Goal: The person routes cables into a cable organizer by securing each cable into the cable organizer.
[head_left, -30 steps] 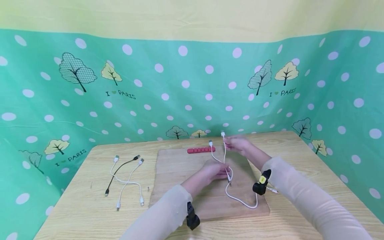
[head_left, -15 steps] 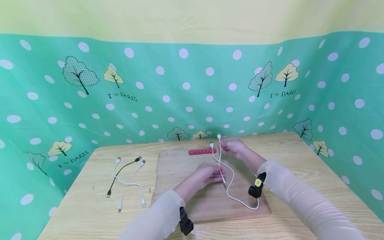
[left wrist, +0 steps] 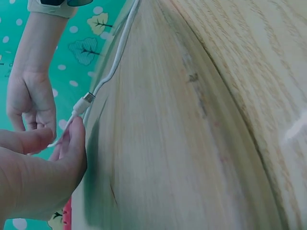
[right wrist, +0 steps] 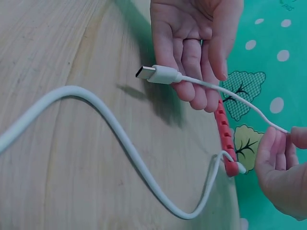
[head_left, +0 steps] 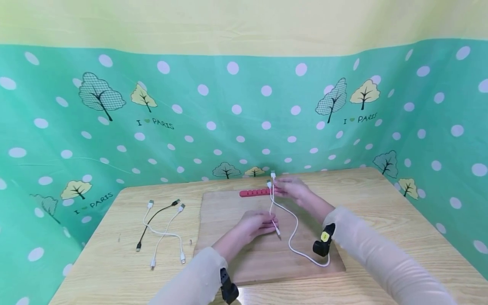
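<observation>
A short white USB cable (head_left: 271, 207) runs between my two hands above the wooden board (head_left: 236, 262). My left hand (head_left: 256, 223) holds it near the lower end, where its USB-C plug (right wrist: 158, 74) sticks out past the fingers. Higher up, my right hand (head_left: 292, 190) pinches the cable just below the USB-A plug (head_left: 273, 174), which points up toward the back. By the right end of the red cable clip (head_left: 253, 192) on the board's far edge, a longer white cable (right wrist: 136, 158) is seated in a slot, its own USB-A plug (head_left: 269, 184) projecting behind.
Two white cables (head_left: 169, 233) and a black cable (head_left: 152, 218) lie crossed on the table (head_left: 114, 262) left of the board. The longer cable's slack curves over the board's right side. A green patterned cloth (head_left: 190, 110) hangs behind the table.
Both hands have moved left with the short white cable, bringing its USB-A plug from right of the seated cable to just behind the red clip's right end.
</observation>
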`<state>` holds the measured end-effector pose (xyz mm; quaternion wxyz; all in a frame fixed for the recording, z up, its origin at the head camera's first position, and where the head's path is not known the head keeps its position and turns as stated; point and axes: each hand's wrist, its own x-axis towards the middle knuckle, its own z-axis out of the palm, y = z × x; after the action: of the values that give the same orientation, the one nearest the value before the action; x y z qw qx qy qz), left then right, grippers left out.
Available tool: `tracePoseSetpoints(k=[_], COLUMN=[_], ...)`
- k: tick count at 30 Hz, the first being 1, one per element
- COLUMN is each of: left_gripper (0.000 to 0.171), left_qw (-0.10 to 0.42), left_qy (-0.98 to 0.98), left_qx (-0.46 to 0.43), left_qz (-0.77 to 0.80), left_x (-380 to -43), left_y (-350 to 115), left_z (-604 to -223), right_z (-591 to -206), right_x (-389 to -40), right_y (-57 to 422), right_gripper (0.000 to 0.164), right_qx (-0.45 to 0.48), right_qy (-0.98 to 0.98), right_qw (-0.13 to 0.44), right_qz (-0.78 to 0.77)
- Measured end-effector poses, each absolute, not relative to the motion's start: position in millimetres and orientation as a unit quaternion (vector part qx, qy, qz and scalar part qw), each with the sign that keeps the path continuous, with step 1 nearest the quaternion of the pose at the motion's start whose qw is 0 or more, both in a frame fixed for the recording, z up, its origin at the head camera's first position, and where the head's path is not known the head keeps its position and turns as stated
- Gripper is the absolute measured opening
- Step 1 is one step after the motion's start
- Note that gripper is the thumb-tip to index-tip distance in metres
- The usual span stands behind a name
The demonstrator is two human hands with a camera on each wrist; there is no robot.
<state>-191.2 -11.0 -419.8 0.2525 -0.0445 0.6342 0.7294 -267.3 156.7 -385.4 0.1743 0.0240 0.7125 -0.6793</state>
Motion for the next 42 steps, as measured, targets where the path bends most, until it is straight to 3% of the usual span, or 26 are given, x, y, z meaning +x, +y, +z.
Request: tracePoseSetpoints(k=[23,42], left_gripper=[0.029,0.030], left_qw=[0.229,0.247], left_qy=[0.639,0.628], left_qx=[-0.053,-0.050], left_qz=[0.732,0.737], left_x=[-178,-175], left_y=[-21,-20], left_z=[-422,-419], right_z=[-395,-389], right_x=[-263,-272], right_y=[148,150], right_gripper=[0.046,0.045], right_qx=[0.046,0.038], right_qy=[0.659,0.653], right_qw=[0.191,0.202], right_qz=[-0.726,-0.729])
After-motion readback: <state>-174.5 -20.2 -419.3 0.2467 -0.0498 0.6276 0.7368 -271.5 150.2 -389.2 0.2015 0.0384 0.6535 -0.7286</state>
